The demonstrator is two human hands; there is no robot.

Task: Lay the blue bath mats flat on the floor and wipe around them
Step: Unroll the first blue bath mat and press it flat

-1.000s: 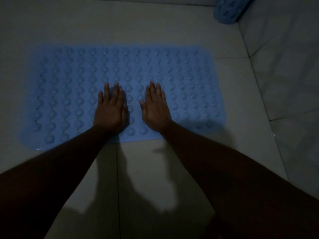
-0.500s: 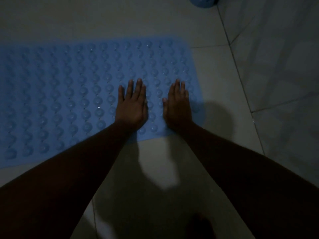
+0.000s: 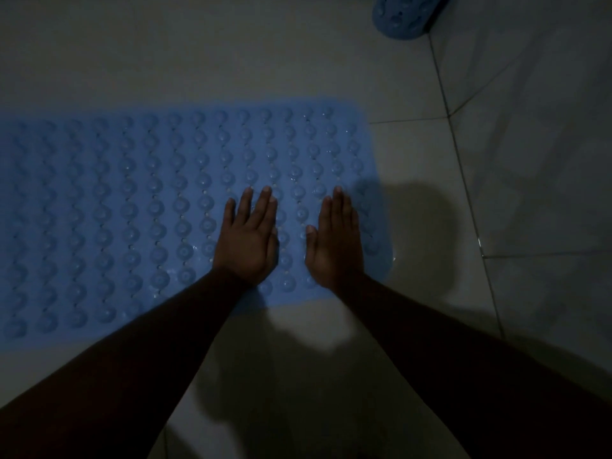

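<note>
Both palms are working rightward, the left hand (image 3: 246,241) and right hand (image 3: 334,240) now pressing, fingers released flat, near the right end of the blue bath mat (image 3: 132,207), which is lying nearly flattened on the floor (image 3: 231,54).

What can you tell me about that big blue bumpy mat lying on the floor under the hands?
The big blue rubbery bath mat is rectangular with rounded corners and covered in rows of round raised bumps with small holes between them. A few spots glisten as if wet. It lies spread flat on the pale tiled floor, its left end running out of view. The left hand and right hand rest palm down, fingers straight, near its right end by the near edge.
</note>
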